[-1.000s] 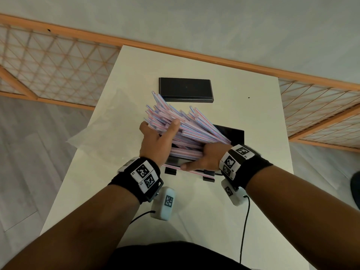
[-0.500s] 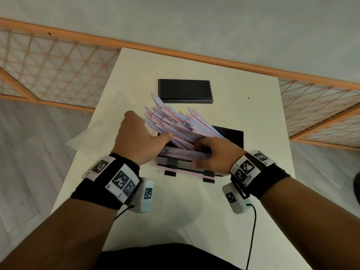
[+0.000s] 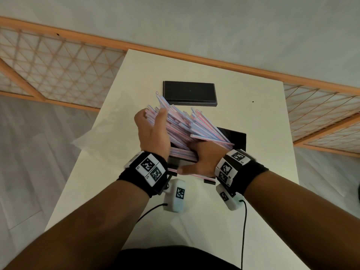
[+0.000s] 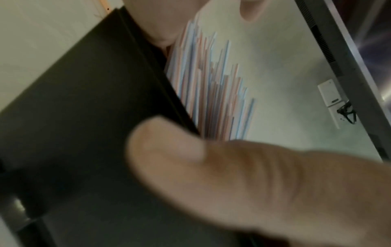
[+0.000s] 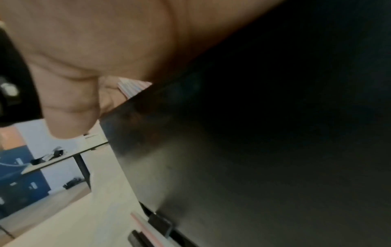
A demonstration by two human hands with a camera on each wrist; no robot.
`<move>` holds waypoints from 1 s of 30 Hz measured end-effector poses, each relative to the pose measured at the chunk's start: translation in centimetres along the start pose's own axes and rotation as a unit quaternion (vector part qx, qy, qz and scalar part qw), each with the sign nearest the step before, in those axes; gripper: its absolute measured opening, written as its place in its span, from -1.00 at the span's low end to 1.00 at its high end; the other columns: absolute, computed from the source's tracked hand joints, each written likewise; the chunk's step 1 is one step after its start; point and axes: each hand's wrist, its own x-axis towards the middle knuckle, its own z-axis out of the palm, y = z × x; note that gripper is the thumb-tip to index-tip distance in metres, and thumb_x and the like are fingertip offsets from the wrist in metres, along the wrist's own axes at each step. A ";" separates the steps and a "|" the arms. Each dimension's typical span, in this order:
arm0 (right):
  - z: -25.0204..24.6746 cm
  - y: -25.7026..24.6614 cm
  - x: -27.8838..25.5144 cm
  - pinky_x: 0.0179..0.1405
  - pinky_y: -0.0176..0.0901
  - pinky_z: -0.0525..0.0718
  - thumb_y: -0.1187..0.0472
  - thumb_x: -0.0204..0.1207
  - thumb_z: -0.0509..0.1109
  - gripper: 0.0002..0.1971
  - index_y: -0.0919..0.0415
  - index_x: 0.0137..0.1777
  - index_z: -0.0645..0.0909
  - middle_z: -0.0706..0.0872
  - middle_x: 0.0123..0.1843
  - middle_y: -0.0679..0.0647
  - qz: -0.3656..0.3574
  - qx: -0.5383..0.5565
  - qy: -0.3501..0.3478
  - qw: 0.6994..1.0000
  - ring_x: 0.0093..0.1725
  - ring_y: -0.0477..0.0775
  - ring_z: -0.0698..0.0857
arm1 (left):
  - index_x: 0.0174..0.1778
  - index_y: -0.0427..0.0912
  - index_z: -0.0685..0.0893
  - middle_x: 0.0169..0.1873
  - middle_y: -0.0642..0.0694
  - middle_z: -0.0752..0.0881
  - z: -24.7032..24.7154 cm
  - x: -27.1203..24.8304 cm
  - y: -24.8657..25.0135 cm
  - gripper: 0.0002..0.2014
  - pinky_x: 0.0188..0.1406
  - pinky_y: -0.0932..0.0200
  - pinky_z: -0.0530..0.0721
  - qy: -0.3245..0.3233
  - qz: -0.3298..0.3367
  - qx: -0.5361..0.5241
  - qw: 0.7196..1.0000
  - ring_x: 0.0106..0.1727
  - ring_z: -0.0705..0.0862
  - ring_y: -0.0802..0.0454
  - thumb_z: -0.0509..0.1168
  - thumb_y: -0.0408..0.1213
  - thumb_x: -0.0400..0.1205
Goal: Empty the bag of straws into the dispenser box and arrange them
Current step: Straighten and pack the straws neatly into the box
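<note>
The head view is soft and a bit dim, with even light on the pale tabletop (image 3: 253, 172) and faint shadows under the arms, and the straight wooden rail (image 3: 175, 53) bends near the edges. The left wrist view is blurry, with a big fuzzy thumb (image 4: 232, 175) up close and smeared straws (image 4: 211, 91). The right wrist view is mostly dark where the black dispenser box (image 5: 275, 133) fills it, and the palm (image 5: 95, 41) is out of focus.

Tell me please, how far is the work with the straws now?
Done: empty bag lies aside; straws are out. In hand: left hand and right hand grip the slanted bundle over the dispenser box. Left: laying them flat; lid stays off.
</note>
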 end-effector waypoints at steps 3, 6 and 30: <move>0.0 0.2 0.8 0.32 -0.10 0.52 -0.34 0.35 0.52 -0.25 0.02 0.47 0.49 0.66 0.34 0.02 0.017 0.001 -0.010 1.000 0.34 0.14 0.62 | 0.33 -0.07 0.45 0.22 -0.16 0.70 -0.4 -0.3 -0.3 -0.33 0.38 -0.31 0.64 0.000 0.034 0.001 0.999 0.23 0.72 -0.17 0.33 0.24 0.40; 0.0 0.1 0.8 0.43 -0.07 0.40 -0.48 0.36 0.38 -0.16 -0.04 0.56 0.40 0.58 0.47 0.03 0.047 -0.057 -0.053 0.996 0.47 0.16 0.51 | 0.43 -0.12 0.45 0.24 -0.11 0.63 -0.6 -0.3 -0.3 -0.27 0.36 -0.25 0.65 0.011 0.044 -0.007 0.999 0.24 0.68 -0.13 0.34 0.23 0.42; -3.2 -1.1 2.9 0.46 0.16 0.51 -0.81 0.05 0.03 0.30 0.22 0.57 0.44 0.59 0.51 0.17 0.116 -0.244 -0.219 0.937 0.47 0.23 0.57 | 0.63 -0.21 0.30 0.41 -0.15 0.63 -1.1 0.6 -2.0 -0.36 0.32 -0.01 0.68 -0.010 0.018 0.084 0.996 0.30 0.68 -0.10 0.32 0.05 0.73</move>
